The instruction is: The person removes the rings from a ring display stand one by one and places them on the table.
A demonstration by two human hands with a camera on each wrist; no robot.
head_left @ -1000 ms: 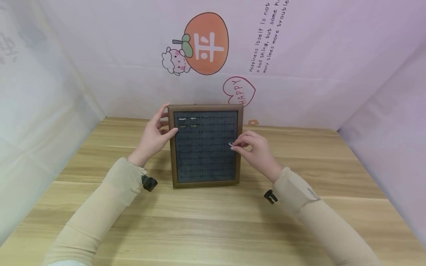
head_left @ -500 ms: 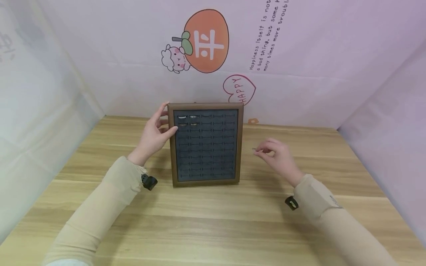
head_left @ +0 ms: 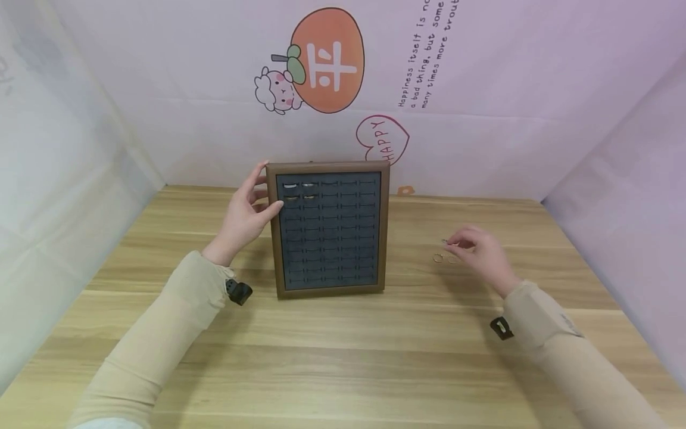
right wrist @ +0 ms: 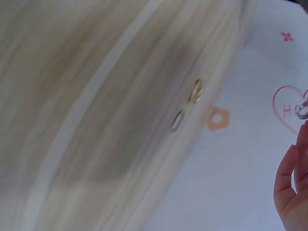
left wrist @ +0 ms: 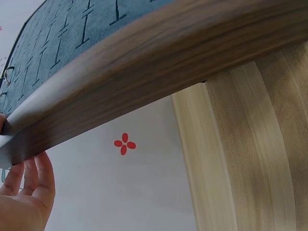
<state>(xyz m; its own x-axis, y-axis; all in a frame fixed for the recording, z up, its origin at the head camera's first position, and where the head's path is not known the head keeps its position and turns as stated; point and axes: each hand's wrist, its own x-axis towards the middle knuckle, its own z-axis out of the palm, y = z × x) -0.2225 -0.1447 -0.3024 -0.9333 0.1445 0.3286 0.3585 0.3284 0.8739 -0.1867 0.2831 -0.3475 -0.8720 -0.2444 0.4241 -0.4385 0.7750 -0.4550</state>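
- Ring board (head_left: 330, 292) stands on end toward the far edge of the surface (head_left: 332, 357), left side held by the left grip (head_left: 241, 217); if that slackens, it could tip
- Right grip (head_left: 479, 253), narrow, pinches a ring (right wrist: 302, 115) between board and far right corner; a slip could lose it
- Near it, a gold ring (right wrist: 197, 86) and silver ring (right wrist: 177, 120); the right wrist view separates their colours better than head
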